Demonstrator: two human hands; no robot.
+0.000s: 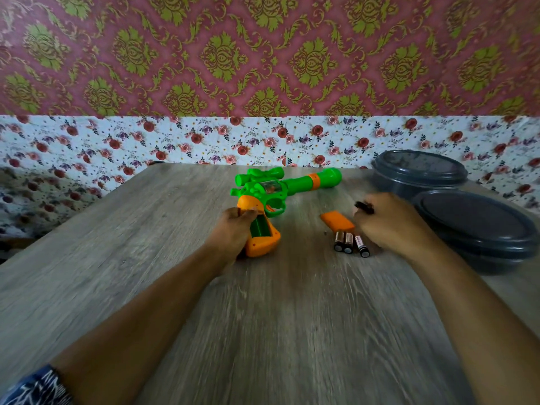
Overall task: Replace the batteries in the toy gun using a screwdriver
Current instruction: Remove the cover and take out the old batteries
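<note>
While the grey wood-grain table (263, 331) is carrying everything in view, two dark grey round plastic containers with lids (473, 229) are sitting to the right of the green and orange plastic toy gun (280, 188), one behind the other near the table's right edge. That toy gun is lying on its side a little behind the table's middle, its green barrel pointing right and toward the flowered wall, its orange grip pointing toward the person, and the battery compartment in the grip is showing open and green inside. The left hand (233, 232) is wrapping around the left side of the gun's grip, thumb resting at the upper edge of the open compartment. The right hand (391, 223) is resting on the table to the right of the gun, fingers curled around a thin black tool (364, 207) whose tip is sticking out toward the gun; I cannot tell what kind of tool it is. An orange rectangular plastic cover (336, 221) is lying flat between the gun and the right hand. Three dark cylindrical batteries (350, 245) are lying side by side just in front of that cover, right of the gun's grip, with the rightmost one just beside the right hand.
</note>
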